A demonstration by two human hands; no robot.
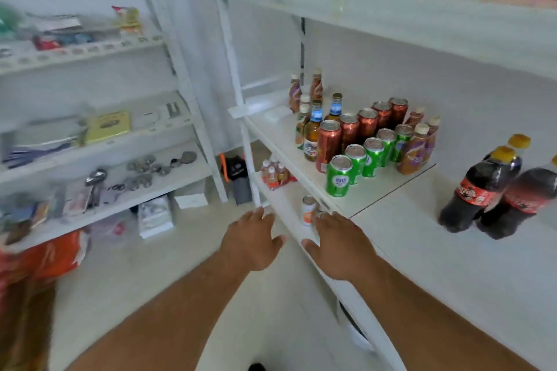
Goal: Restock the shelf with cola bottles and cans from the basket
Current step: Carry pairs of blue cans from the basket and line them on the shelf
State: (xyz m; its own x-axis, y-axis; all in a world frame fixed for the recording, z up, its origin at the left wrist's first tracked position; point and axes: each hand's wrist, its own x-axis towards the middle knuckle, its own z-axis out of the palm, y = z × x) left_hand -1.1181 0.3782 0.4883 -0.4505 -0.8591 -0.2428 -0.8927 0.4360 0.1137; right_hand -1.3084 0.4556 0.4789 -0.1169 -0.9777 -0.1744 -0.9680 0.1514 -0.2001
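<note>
left hand: open, empty, off the shelf's front edge | right hand: open, empty, over that edge | cola bottles: upright, right side of shelf, toward its back | basket: not in view

Loads of bare shelf just right of the right hand, open all the way to the cola bottles further right. Ahead of that hand, the green cans and red cans block the way, packed in tight rows. Both hands are empty with fingers spread. The left hand hangs off the shelf edge over clear floor.
</note>
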